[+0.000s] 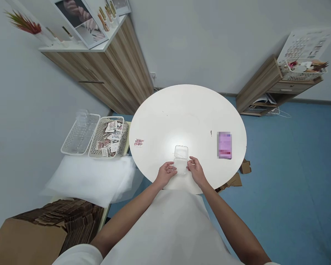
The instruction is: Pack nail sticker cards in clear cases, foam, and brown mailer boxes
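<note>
A small clear plastic case (180, 166) lies on the white oval table (187, 106) near its front edge, its hinged lid folded back away from me. My left hand (167, 173) grips the left side of the case, thumb and fingers at its edge. On the opposite side my right hand (195, 170) holds the right edge near the hinge. Nothing distinct shows inside the case. Toward the table's left edge lies a small card with pinkish-red patterns (138, 142). A blurred pink-purple packet (224, 145) rests at the right.
Left of the table stand a white basket of small printed cards (109, 138) and a basket with clear plastic pieces (81, 134). White sheets (91, 178) and stacked flat cardboard boxes (52, 228) lie nearer me. A wooden cabinet (127, 66) stands behind; cardboard pieces (234, 180) lie at right.
</note>
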